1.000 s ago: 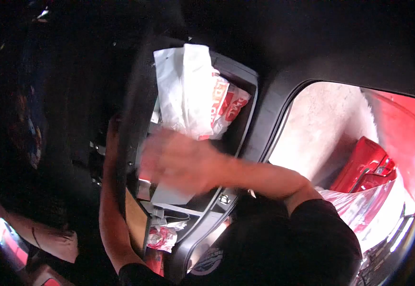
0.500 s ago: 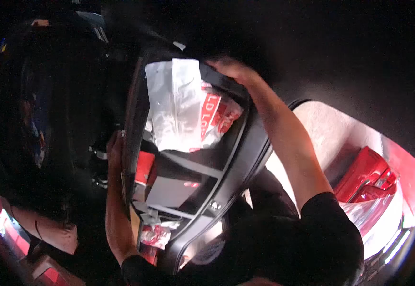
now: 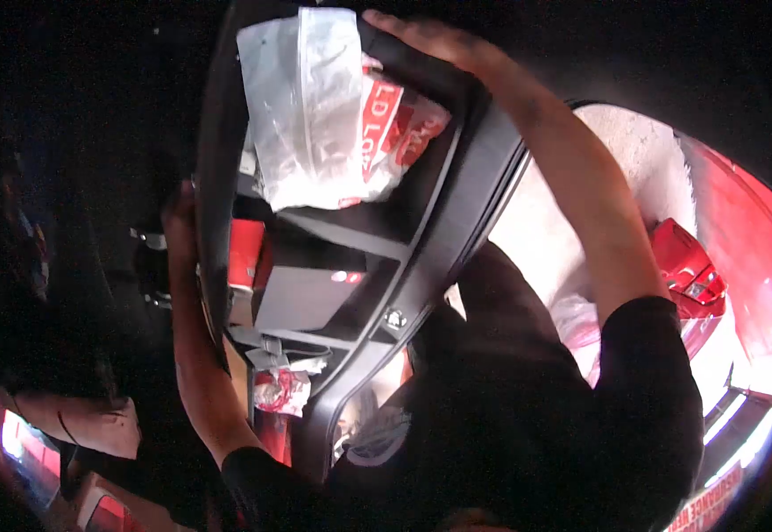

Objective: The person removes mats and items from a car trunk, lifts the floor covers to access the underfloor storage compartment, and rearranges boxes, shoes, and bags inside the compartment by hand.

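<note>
A black compartmented tray (image 3: pixel 439 226) lies in front of me, tilted in the view. My right hand (image 3: pixel 426 40) rests along its far end, fingers pointing left over the rim. On the tray's left side is my left hand (image 3: pixel 180 208), dim and partly hidden, so its grip is unclear. White and red plastic bags (image 3: pixel 306 115) fill the far compartment. Nearer to me sit a red box (image 3: pixel 245 253), a grey flat item (image 3: pixel 306 297) and a crumpled red and white wrapper (image 3: pixel 281 390).
At the right, beyond a window-like opening, are a red car light (image 3: pixel 687 266) and clear plastic wrapping (image 3: pixel 577 319). Metal fittings (image 3: pixel 151 239) show left of my left forearm. A beige padded shape (image 3: pixel 76 421) is at the lower left.
My right hand has gone from above the tray's middle, where it was blurred, to the far end. The tray with its bags now appears higher and further left in view.
</note>
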`<state>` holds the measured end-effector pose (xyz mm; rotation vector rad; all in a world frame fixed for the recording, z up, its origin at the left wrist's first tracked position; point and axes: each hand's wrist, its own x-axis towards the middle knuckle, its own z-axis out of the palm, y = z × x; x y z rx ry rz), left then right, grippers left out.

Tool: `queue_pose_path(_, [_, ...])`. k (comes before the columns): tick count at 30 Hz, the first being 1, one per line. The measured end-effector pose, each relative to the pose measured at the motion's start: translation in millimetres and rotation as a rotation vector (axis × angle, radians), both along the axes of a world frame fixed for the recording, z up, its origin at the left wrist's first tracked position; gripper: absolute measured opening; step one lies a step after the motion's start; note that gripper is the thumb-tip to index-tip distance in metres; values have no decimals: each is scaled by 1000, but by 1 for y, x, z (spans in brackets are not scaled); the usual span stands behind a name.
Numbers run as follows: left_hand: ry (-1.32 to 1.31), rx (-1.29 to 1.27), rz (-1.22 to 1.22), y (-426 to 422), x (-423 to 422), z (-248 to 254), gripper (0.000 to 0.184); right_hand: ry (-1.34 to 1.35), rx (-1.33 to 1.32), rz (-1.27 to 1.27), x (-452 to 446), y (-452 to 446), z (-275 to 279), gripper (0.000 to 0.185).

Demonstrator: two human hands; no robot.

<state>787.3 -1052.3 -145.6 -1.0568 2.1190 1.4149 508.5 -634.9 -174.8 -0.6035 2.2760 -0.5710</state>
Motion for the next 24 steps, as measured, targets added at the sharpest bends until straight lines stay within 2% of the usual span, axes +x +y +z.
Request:
queue_pose_path(2, [156,-303,-419,-36,12,-34,52,16,58,70,20,12,26,82])
queue_pose_path(3, [346,-486,-672,-60,24,-67,52,34,97,100,29,16,33,84])
queue_pose_path(4, [387,-490,-664,-57,26,-68,52,65,131,128,35,19,35,87])
queue_pose_path(5, [428,-494,-656,-54,27,-68,52,130,129,155,35,20,31,77])
queue_pose_path(7, [162,-131,-126,-11,6,-20,52,318,129,307,34,19,18,61])
queue_pose_path(9, [77,-26,-2,-6,10,-11,51,648,144,618,33,22,7,50])
queue_pose_path(10, [77,1,33,-6,9,-14,50,849,158,818,31,27,4,45])
queue_pose_path(13, [85,51,87,-8,8,-19,49,918,145,737,35,21,3,44])
queue_pose_path(16, [97,78,81,-5,7,-20,48,1184,57,860,30,40,-12,50])
queue_pose_path(19, [111,88,78,-10,6,-22,47,1115,169,803,36,22,6,52])
queue_pose_path(22, [117,106,72,-9,4,-24,46,1001,96,770,33,29,5,51])
queue_pose_path(24, [114,115,64,-13,2,-25,46,660,92,574,40,36,-8,54])
